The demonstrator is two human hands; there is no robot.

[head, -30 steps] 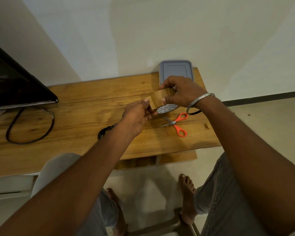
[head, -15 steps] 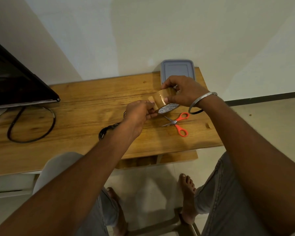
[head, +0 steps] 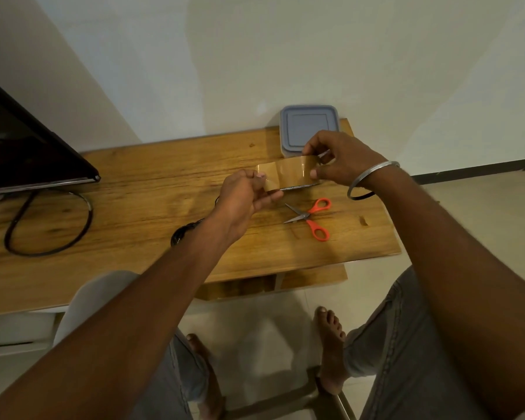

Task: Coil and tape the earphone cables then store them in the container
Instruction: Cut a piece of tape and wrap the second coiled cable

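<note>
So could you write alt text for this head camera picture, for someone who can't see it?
Seen from above, a person's right hand holds a roll of brown tape while the left hand pulls a strip from it over a wooden table. Orange-handled scissors, a coiled black earphone cable and a lidded grey container lie on the table.

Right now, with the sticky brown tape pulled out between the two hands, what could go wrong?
1. The loose strip of brown tape, pinched in the left hand, could fold and stick to itself or to fingers.
2. Both hands are busy, the right hand holding the brown tape roll, so nothing is free to pick up the orange-handled scissors lying on the wooden table.
3. The grey-lidded container sits near the table's far corner and a bump might push it off.
</note>
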